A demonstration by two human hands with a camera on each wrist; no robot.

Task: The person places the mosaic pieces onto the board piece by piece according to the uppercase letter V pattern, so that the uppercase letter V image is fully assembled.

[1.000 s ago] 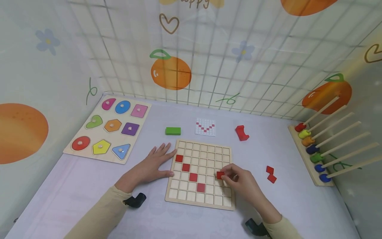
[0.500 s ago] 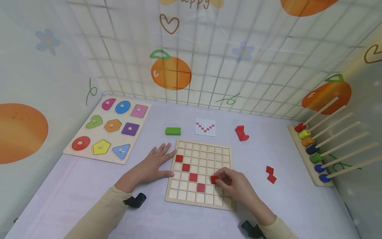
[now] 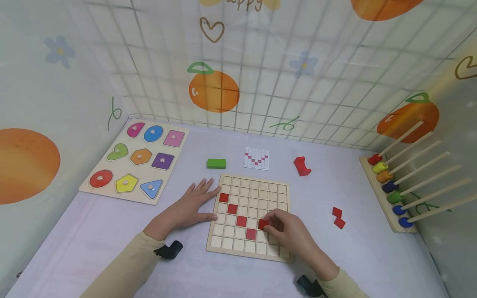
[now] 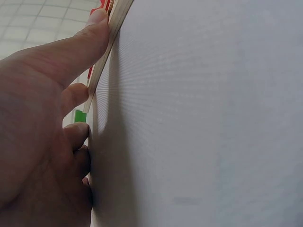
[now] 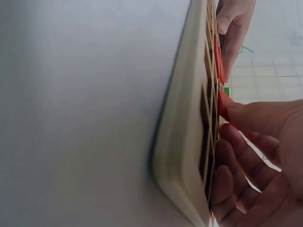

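Observation:
A wooden grid board point(image 3: 249, 254) lies in the middle of the table, with a diagonal of red square tiles point(image 3: 241, 221) set in its cells. My right hand point(image 3: 292, 231) pinches another red tile point(image 3: 263, 224) between thumb and fingertips over the board, up and right of the lowest set tile. In the right wrist view the thumb presses the held tile point(image 5: 223, 105) close to the grid. My left hand point(image 3: 186, 209) rests with spread fingers at the board's left edge. The left wrist view shows its thumb point(image 4: 90, 40) touching that edge.
Two loose red tiles point(image 3: 338, 218) lie right of the board. Behind it are a green block point(image 3: 216, 164), a pattern card point(image 3: 256, 158) with a red V, and a red curved block point(image 3: 301, 166). A shape puzzle point(image 3: 128, 165) lies left; a peg stand point(image 3: 389, 194) stands right.
My right hand has moved left across the board with the red tile, which is now nearer the lowest set tile. The left hand has stayed in place.

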